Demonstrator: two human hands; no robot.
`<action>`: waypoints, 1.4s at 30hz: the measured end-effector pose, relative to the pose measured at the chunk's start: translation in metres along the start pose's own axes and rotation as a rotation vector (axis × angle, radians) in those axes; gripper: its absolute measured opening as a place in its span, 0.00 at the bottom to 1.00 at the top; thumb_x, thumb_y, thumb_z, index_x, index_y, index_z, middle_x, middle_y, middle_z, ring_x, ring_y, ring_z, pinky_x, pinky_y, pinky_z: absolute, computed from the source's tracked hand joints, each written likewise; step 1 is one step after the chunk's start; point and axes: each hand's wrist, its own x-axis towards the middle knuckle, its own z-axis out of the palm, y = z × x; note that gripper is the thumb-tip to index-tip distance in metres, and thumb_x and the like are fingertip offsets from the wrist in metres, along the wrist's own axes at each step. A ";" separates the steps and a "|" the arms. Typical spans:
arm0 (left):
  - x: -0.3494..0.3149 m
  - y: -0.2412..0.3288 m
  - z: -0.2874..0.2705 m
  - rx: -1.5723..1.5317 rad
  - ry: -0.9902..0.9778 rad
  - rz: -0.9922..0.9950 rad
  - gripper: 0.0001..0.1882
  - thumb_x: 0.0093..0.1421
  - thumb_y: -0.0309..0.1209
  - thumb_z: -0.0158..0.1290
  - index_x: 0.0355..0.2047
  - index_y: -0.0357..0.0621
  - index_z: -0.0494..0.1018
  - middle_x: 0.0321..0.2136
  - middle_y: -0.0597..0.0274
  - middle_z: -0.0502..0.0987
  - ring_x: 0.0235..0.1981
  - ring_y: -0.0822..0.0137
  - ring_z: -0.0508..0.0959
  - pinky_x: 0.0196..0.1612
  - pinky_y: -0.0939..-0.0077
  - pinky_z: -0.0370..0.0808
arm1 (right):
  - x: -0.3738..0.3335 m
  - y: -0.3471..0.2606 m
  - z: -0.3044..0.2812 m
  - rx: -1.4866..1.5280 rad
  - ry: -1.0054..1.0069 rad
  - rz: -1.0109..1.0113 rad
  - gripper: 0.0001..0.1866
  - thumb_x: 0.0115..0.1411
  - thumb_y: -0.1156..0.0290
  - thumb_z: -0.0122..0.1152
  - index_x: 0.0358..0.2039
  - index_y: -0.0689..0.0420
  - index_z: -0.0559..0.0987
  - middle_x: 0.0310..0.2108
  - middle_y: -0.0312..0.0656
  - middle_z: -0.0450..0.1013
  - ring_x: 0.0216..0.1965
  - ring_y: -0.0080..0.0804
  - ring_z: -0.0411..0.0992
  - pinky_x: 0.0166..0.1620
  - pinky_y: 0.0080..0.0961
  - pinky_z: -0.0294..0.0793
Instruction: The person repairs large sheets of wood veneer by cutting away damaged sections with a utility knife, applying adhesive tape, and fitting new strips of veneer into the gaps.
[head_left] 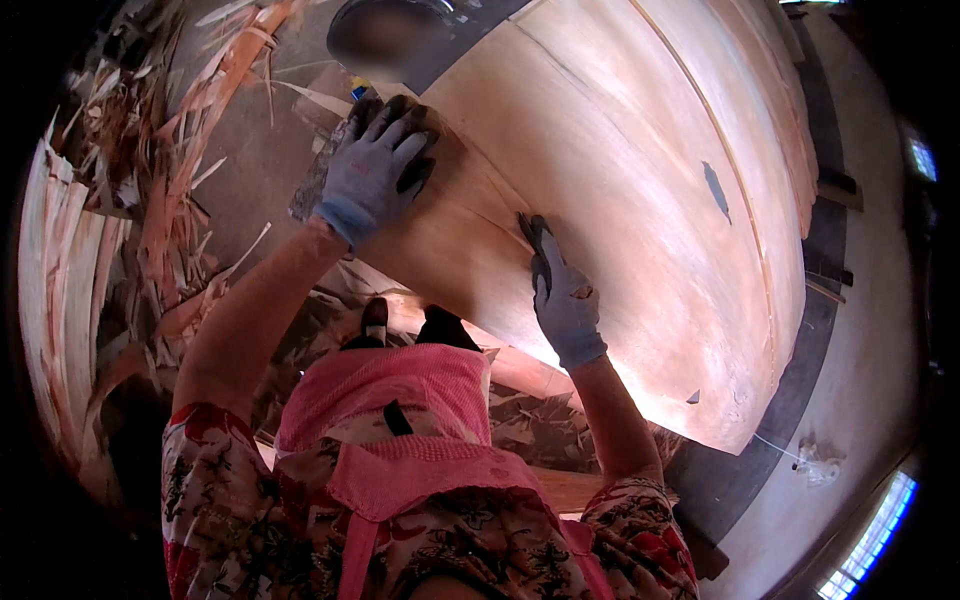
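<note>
A broad, pale sheet of wood veneer (620,190) lies in front of me and to my right, with long seams and small torn holes in it. My left hand (380,170), in a grey glove with black fingertips, rests at the sheet's near left edge. Its fingers are spread, and I see nothing held in them. My right hand (563,300), gloved alike, lies on the sheet close to a seam. Those fingers are stretched out along the wood. Beside the left wrist shows a mottled grey strip (308,190), partly hidden by the hand.
Torn veneer scraps (190,220) cover the floor on the left, beside a tall bundle of veneer strips (60,270). A dark ledge (735,490) runs under the sheet's right side. At the top stands a round dark object (345,30), its inside blurred.
</note>
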 end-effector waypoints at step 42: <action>0.003 -0.001 0.001 0.049 -0.073 0.014 0.24 0.59 0.43 0.54 0.54 0.47 0.72 0.59 0.53 0.70 0.66 0.53 0.62 0.71 0.53 0.49 | 0.093 -0.025 -0.009 1.025 -0.169 0.454 0.17 0.67 0.57 0.57 0.38 0.59 0.80 0.21 0.36 0.73 0.16 0.22 0.70 0.18 0.23 0.68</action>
